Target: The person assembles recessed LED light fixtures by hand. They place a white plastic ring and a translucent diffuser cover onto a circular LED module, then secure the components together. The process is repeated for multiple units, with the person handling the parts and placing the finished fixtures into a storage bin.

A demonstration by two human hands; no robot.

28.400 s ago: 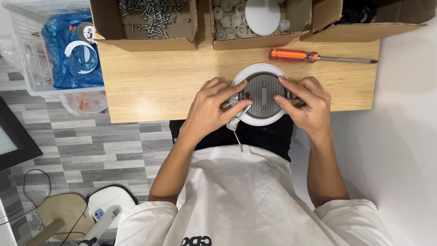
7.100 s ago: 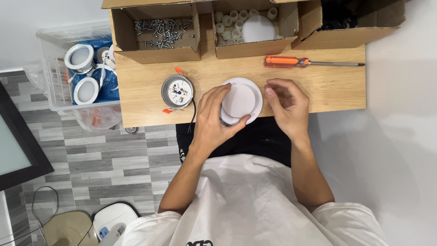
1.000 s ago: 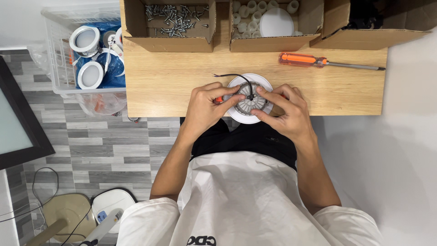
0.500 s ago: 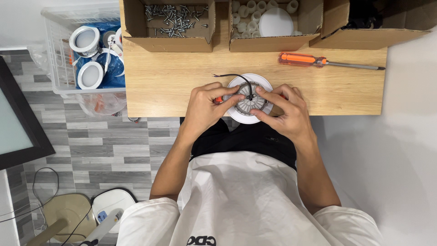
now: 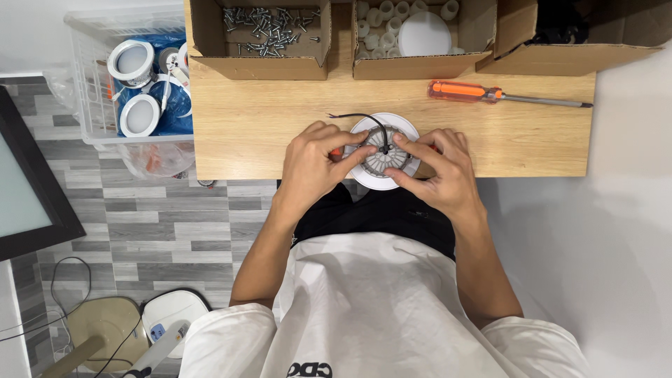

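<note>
A round white downlight (image 5: pixel 383 150) with a grey ribbed back lies face down at the near edge of the wooden table (image 5: pixel 266 126). A black wire (image 5: pixel 364 117) curls out of its centre toward the left. My left hand (image 5: pixel 316 162) grips its left side, thumb and forefinger pressing on the grey back. On the right side my right hand (image 5: pixel 435 168) holds the rim, its forefinger reaching to the centre. An orange clip shows between the fingers on each side.
An orange-handled screwdriver (image 5: pixel 490 93) lies on the table to the right. At the back stand cardboard boxes: one with screws (image 5: pixel 269 28), one with white parts (image 5: pixel 413 31), one more (image 5: pixel 560 35). A clear bin (image 5: pixel 133 84) of downlights sits left of the table.
Over the last second nothing has visibly moved. Earlier the white lamp lay apart from a separate round part on the table; now both hands hold one assembled lamp.
</note>
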